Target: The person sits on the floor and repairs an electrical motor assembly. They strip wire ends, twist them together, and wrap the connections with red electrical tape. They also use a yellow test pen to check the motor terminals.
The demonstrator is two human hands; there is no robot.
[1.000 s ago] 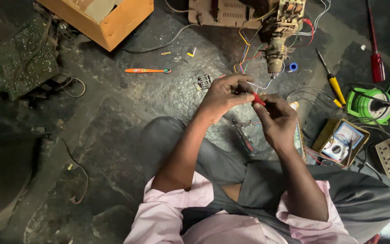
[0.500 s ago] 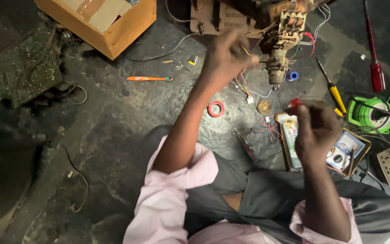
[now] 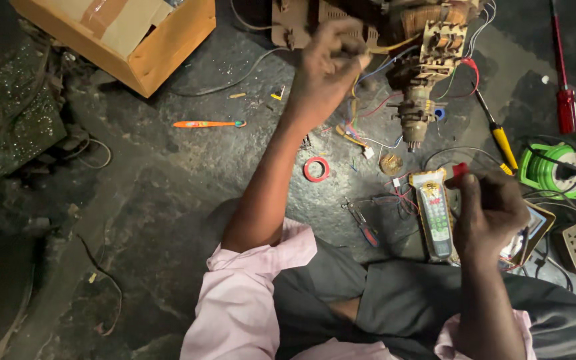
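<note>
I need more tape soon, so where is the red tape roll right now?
In the head view, the red tape roll lies flat on the dark floor near centre, below the raised left hand and left of the remote control.

Two screwdrivers, one tape roll, perhaps more.

Box: an open cardboard box at the top left.
Toothbrush: orange, lying on the dark floor.
Tape: a red roll near the remote control.
Screwdrivers: a red one, a yellow one.
Wire: a green coil at the right.
</note>
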